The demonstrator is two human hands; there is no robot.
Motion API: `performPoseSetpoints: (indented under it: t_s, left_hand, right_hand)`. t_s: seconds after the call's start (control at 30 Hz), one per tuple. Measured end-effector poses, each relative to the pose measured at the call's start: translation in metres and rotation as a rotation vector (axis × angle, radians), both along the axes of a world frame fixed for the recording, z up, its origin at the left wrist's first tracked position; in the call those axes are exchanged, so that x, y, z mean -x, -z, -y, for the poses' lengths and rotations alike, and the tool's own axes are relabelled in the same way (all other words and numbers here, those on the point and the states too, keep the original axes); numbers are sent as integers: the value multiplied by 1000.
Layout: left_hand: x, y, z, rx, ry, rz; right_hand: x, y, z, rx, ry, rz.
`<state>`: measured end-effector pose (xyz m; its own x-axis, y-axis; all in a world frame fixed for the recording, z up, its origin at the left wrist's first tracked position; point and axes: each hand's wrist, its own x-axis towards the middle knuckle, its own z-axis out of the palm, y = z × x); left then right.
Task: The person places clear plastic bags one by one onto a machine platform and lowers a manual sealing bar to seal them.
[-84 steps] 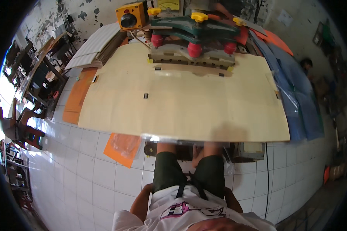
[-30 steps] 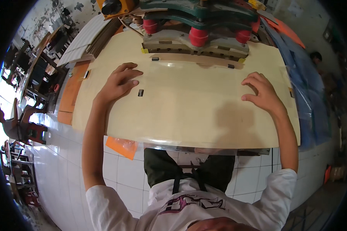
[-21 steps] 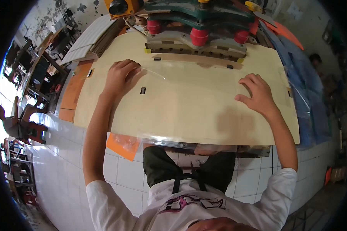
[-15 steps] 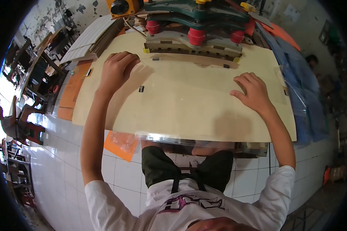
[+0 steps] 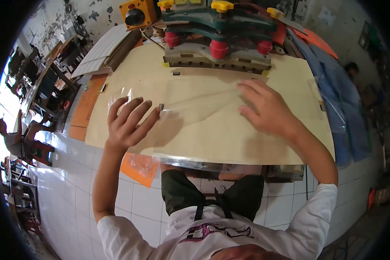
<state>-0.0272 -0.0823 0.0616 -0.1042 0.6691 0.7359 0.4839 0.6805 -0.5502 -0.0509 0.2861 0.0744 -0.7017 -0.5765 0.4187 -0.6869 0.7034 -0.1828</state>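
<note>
Compared with half a second ago, the left hand has been brought nearer to the front, and the right hand has been moved inward. A clear film can now be seen over the middle of the board, between the two hands. The left fingers are spread apart; the right thumb and forefinger are also held apart, at the film's right end, but whether the film is pinched there cannot be told. The cream board is backed by a green press with red feet, and it is flanked by stacked white panels at left and blue sheets at right. White floor tiles are seen below, and a seated person is seen far left. A wide gap is left between the hands, the board's front edge is overhung by clear plastic, and its front right corner is crossed by the right forearm.
</note>
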Motion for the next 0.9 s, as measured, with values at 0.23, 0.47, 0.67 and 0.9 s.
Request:
performPoseSetpoints:
  t_s: [0.23,0.47,0.67,0.9]
  left_hand:
    - [-13,22,0,-18,-2,-140]
    - [-11,18,1,-71,-2,-77]
    - [-10,-49,-20,-410,231,459]
    - [56,-99,-85,-335,656,1348]
  right_hand:
    - [18,-12,66,190,-210,-117]
    - [41,-30,83,311,-171,430]
    - [33,-63,71,411,-198,501]
    - [23,-81,54,471,-245,345]
